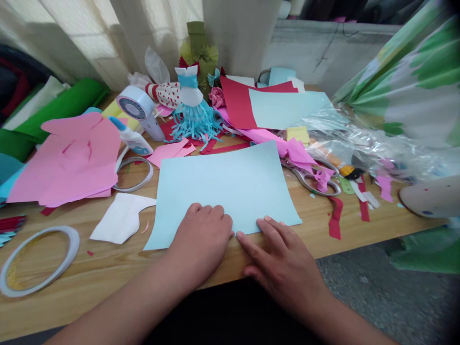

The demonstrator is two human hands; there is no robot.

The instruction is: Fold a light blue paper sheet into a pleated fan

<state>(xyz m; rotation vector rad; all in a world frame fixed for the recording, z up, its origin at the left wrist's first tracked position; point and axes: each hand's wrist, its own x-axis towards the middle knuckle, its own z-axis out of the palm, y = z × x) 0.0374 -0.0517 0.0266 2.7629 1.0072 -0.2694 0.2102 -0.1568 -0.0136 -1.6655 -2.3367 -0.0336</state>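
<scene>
- Well, the left hand [199,235] lay flat on a sheet of light blue paper [223,191], its fingers slightly curled and pressing near the sheet's near edge, with no pinch or grip.
- The right hand [280,254] was open, its fingers [264,235] spread, their tips touching the same near edge, just beside the left hand's fingers.
- That sheet lay directly ahead of both hands, flat on the wooden worktop [108,261], its corners slightly askew to the worktop's edge.
- Left of the left hand sat a white paper offcut [118,220], and farther left a ring of tape [74,242] lay on its side.
- Ahead and left of the hands were a crumpled pink paper pile [68,167], a second tape ring [133,189], a glue bottle [131,136] and a large tape roll [134,108].
- Straight ahead, beyond the sheet, stood a paper dress figure [192,115] with a fringed blue skirt, beside a red sheet [235,103].
- Right of the hands, metal scissors [312,179] lay beside the sheet, tangled with pink scraps, with red paper strips [335,218] nearer the right hand.
- Farther right, a clear plastic bag [341,134] spread across the worktop.
</scene>
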